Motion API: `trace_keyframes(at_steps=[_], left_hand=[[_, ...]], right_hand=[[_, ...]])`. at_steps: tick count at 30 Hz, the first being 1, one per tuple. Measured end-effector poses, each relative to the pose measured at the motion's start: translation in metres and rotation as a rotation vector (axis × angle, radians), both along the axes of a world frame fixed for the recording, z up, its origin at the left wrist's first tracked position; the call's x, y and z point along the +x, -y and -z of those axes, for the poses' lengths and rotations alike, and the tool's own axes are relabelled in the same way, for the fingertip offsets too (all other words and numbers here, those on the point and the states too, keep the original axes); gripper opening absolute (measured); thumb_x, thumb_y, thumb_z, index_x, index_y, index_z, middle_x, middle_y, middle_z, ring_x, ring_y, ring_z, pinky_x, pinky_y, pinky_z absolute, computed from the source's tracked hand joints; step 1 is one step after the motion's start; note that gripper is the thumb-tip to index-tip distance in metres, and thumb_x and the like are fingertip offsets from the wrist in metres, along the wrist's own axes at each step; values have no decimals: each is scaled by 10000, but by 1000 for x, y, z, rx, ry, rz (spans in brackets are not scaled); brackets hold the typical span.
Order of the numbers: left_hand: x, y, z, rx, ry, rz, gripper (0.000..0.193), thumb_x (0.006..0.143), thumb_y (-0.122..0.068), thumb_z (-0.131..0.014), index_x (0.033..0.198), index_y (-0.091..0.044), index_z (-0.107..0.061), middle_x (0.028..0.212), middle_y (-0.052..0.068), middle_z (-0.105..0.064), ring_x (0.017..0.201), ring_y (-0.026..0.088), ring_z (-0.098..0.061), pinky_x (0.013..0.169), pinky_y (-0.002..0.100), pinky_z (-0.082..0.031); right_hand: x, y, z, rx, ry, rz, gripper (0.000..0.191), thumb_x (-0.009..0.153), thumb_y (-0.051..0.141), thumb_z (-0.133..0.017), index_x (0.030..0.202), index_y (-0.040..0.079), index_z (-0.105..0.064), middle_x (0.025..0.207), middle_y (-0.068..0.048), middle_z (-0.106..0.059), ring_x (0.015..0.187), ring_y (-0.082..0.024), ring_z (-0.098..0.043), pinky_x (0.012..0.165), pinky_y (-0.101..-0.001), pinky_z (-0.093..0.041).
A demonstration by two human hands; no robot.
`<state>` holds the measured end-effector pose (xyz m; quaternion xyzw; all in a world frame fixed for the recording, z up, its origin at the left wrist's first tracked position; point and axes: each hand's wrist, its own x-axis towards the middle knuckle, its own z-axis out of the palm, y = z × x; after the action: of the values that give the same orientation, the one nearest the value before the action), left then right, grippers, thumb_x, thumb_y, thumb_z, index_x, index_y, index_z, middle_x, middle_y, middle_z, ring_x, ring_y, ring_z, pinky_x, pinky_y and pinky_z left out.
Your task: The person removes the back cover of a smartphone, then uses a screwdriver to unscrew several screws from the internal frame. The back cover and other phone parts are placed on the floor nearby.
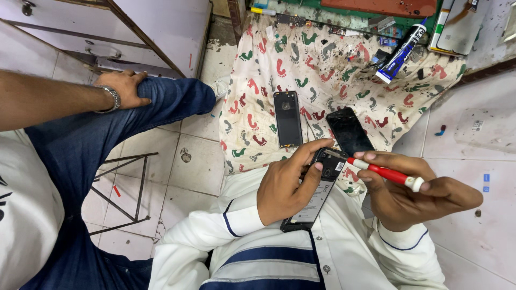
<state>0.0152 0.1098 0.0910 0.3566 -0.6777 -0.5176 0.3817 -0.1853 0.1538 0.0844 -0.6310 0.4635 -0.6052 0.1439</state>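
The left hand (285, 185) has its fingers (317, 161) curled tight around an opened black phone (317, 193), back cover off, thumb pressed near its top end. The right hand (414, 190) pinches a red-and-white screwdriver (384, 173) between thumb and fingertips, palm capping its white end, tip touching the phone's upper edge. Both hands work over the person's white, blue-striped shirt (269, 258), at the near edge of a cloth (322, 59) printed with coloured footprints. On that cloth, just beyond the hands, lie a black back cover (287, 119) and a dark phone screen (349, 131). A blue-and-white glue tube (400, 52) lies toward the far right corner. At the left, another person's hand (124, 88), wearing a metal watch, rests on a blue-jeaned knee (183, 96).
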Motion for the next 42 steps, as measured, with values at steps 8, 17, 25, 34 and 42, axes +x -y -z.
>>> trace_keyframes(at_steps=[8, 17, 25, 34, 42], left_hand=[[-2, 1, 0, 54, 25, -22, 330, 1062, -87, -520, 1389, -81, -562, 933, 104, -761, 662, 197, -722, 613, 304, -532], [-2, 3, 2, 146, 31, -1, 338, 1034, -80, -529, 1369, -86, -578, 884, 95, -764, 549, 162, -648, 531, 288, -476], [-3, 2, 4, 130, -2, -9, 330, 1043, -61, -523, 1367, -88, -579, 906, 95, -759, 594, 165, -673, 564, 284, -497], [-4, 3, 5, 119, -13, -11, 304, 1061, -68, -527, 1361, -84, -577, 984, 107, -776, 695, 197, -738, 631, 291, -539], [-5, 1, 9, 145, 12, -15, 304, 1068, -90, -519, 1365, -90, -581, 1007, 103, -782, 726, 196, -756, 648, 282, -549]], right_hand=[[14, 8, -27, 66, -75, 111, 719, 829, -88, -811, 993, 109, -140, 869, -303, -617, 845, -383, -735, 823, -458, -678], [12, 5, -21, 69, -147, 114, 748, 815, -21, -851, 999, 106, -137, 846, -276, -591, 857, -359, -721, 915, -475, -669], [8, 2, -14, 110, -215, 43, 671, 891, -4, -775, 1065, 137, -143, 1075, -307, -653, 1087, -364, -733, 1089, -555, -625], [6, -2, -13, 156, -206, 21, 645, 919, -77, -725, 1070, 141, -136, 1186, -350, -616, 1185, -435, -699, 1074, -526, -619], [7, 0, -14, 317, -336, 68, 610, 795, -92, -767, 1019, 72, -223, 1081, -373, -656, 1057, -434, -725, 910, -477, -631]])
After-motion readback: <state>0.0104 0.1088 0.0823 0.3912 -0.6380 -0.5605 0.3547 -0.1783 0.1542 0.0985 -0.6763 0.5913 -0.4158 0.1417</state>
